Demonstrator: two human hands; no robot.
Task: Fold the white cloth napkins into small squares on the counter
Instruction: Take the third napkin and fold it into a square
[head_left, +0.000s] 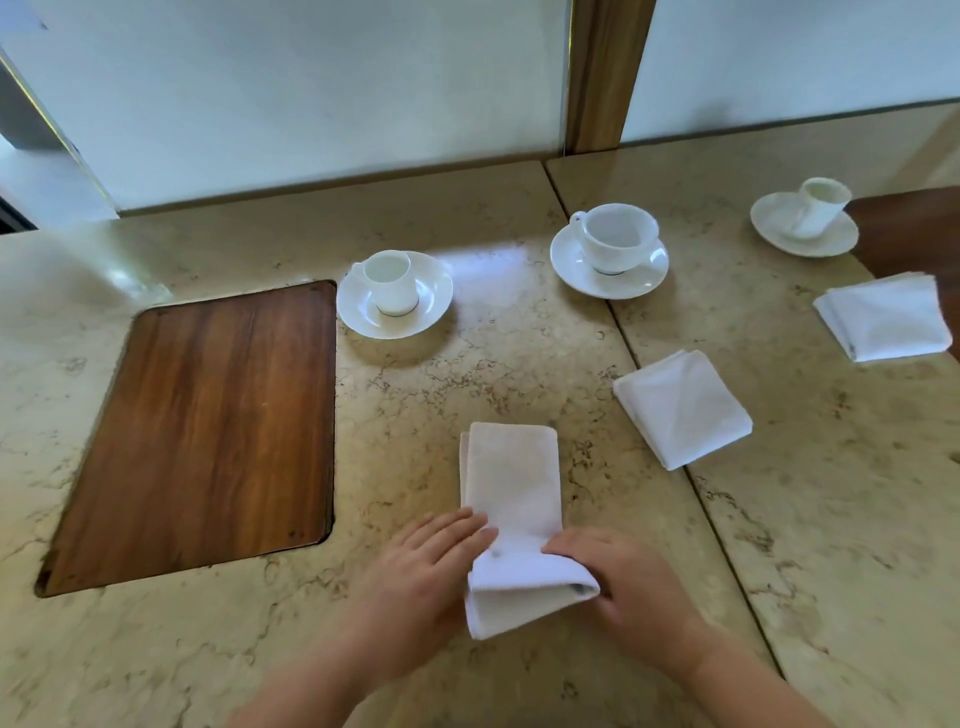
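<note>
On worktop (467, 379) near edge: I see left hand (423, 564) flat, fingers spread on napkin (511, 499); right hand (618, 577) curled, pinching its raised near fold. Two folded squares (683, 408) lie right.

A service counter in a café, restaurant or hotel dining room, by the look of it.

We're looking down on a polished beige marble worktop (467, 374) with veined slabs meeting at seams, and a dark wooden rectangular panel (208, 431) is set flush into it. Three white ceramic cups on white saucers stand in a row towards the back: a small one (390, 283), a wider one (618, 236), another small one (821, 208). Two folded white cloth napkins (683, 408) (885, 317) lie ready at the right, a third white napkin (511, 483) half folded up front. Behind, pale frosted panels (311, 93) and a brown wooden post (602, 73) close off the worktop.
</note>
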